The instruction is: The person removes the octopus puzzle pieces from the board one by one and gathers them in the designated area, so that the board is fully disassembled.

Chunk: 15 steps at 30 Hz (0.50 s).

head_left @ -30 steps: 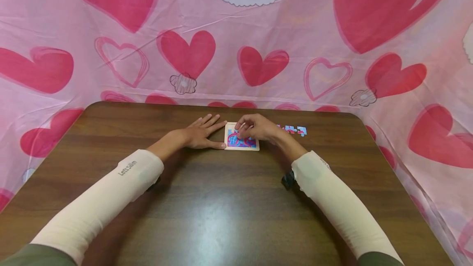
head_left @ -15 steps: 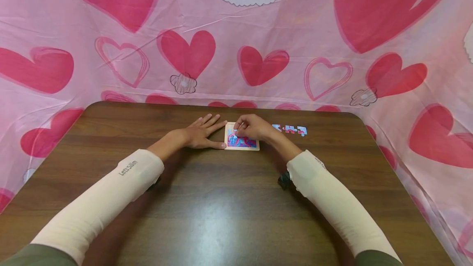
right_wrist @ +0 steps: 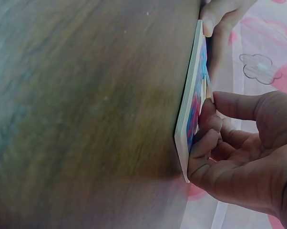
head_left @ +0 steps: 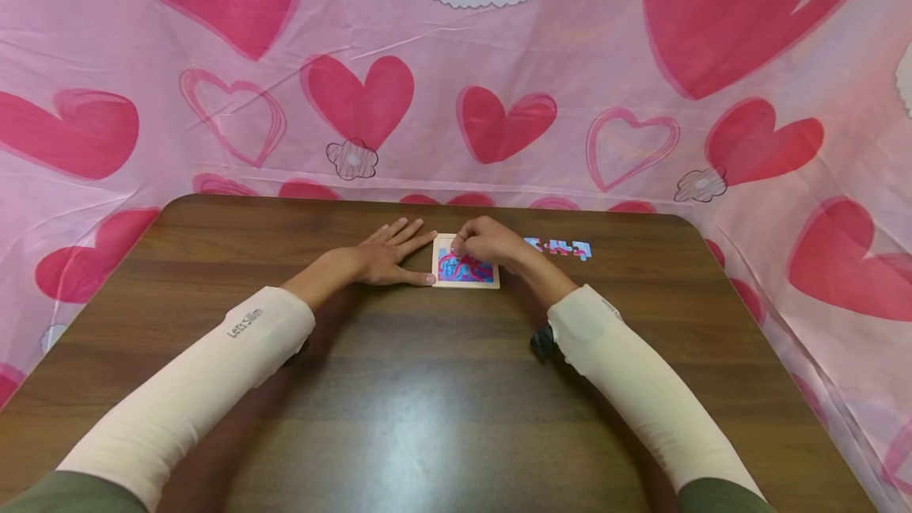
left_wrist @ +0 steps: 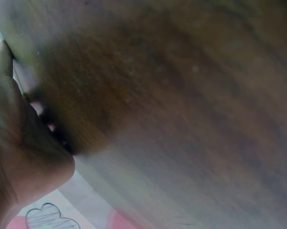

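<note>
A small framed jigsaw puzzle [head_left: 466, 286] with a blue, pink and purple picture lies near the back of the table. My left hand [head_left: 378, 260] is spread flat to its left, thumb and index fingertips touching the frame's side. Over the puzzle's upper part, my right hand [head_left: 490, 241] pinches a thin jigsaw piece [right_wrist: 210, 87], seen tilted between thumb and finger in the right wrist view. The other fingers of that hand curl and rest against the puzzle's edge. Much of the puzzle's upper right is hidden under the right hand. The left wrist view shows mainly the palm [left_wrist: 29, 148].
Several loose jigsaw pieces [head_left: 559, 247] lie in a row right of the puzzle, partly behind the right wrist. The brown wooden table [head_left: 413, 386] reaches back to a pink cloth [head_left: 442, 54] printed with hearts.
My right hand has lowered the jigsaw piece towards the puzzle's upper left, its wrist shifting slightly left. More of the loose pieces now shows. The left hand stays in place.
</note>
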Each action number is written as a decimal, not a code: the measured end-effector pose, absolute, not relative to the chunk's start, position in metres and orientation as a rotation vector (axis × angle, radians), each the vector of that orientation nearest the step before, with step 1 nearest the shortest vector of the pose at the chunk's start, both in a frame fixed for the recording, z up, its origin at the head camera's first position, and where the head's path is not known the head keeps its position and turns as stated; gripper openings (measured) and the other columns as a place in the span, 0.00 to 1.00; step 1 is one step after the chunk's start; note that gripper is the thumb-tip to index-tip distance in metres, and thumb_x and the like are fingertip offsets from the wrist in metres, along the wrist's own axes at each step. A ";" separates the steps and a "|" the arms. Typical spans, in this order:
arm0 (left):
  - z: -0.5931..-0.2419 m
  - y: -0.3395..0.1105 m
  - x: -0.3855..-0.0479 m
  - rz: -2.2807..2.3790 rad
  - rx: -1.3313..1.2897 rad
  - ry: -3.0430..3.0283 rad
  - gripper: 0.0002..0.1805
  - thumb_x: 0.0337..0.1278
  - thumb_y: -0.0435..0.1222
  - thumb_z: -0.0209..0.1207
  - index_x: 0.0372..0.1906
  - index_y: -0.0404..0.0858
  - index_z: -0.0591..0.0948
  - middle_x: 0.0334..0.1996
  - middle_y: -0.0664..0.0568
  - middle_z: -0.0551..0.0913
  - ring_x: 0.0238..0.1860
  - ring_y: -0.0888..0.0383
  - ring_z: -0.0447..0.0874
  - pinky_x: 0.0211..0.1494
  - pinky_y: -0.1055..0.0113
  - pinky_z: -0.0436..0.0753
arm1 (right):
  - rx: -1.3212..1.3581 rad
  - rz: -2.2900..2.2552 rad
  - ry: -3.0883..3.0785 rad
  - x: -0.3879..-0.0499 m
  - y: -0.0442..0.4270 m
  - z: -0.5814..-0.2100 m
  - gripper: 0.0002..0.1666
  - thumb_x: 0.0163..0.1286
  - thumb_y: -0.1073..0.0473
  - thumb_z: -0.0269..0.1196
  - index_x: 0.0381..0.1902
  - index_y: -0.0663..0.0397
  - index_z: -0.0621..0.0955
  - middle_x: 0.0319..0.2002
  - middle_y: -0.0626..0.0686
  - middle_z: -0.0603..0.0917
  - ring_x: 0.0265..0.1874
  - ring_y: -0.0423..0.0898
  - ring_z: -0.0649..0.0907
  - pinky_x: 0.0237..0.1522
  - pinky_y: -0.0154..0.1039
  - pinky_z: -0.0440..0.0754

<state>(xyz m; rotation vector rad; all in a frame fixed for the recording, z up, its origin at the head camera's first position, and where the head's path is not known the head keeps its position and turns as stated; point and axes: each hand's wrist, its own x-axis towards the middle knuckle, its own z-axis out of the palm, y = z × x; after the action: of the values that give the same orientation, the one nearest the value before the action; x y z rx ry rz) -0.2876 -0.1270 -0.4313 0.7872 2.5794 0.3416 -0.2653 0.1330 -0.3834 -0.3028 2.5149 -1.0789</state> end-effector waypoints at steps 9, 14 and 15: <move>-0.433 -0.128 -0.290 0.345 0.799 2.581 0.64 0.64 0.86 0.49 0.95 0.63 0.41 0.96 0.54 0.29 0.95 0.47 0.19 0.97 0.44 0.28 | -0.229 -1.126 2.452 -0.266 0.132 -0.382 0.12 0.80 0.62 0.63 0.54 0.62 0.86 0.54 0.56 0.85 0.53 0.49 0.80 0.64 0.44 0.80; -0.433 -0.128 -0.289 0.340 0.793 2.582 0.61 0.68 0.83 0.51 0.95 0.64 0.41 0.96 0.55 0.29 0.95 0.47 0.19 0.97 0.45 0.27 | -0.235 -1.137 2.445 -0.264 0.131 -0.382 0.12 0.79 0.62 0.62 0.53 0.62 0.86 0.51 0.54 0.85 0.50 0.48 0.80 0.57 0.39 0.79; -0.433 -0.128 -0.288 0.338 0.794 2.583 0.61 0.69 0.82 0.51 0.95 0.64 0.41 0.96 0.55 0.29 0.95 0.47 0.19 0.97 0.45 0.28 | -0.239 -1.138 2.444 -0.264 0.132 -0.382 0.12 0.80 0.62 0.62 0.53 0.62 0.86 0.51 0.54 0.85 0.50 0.48 0.80 0.56 0.39 0.79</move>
<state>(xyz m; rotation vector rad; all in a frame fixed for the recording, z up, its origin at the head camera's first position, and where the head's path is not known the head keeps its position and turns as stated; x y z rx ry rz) -0.2882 -0.1278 -0.4328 0.7938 2.5825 0.3384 -0.2636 0.1318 -0.3818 -0.2390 2.4441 -1.1381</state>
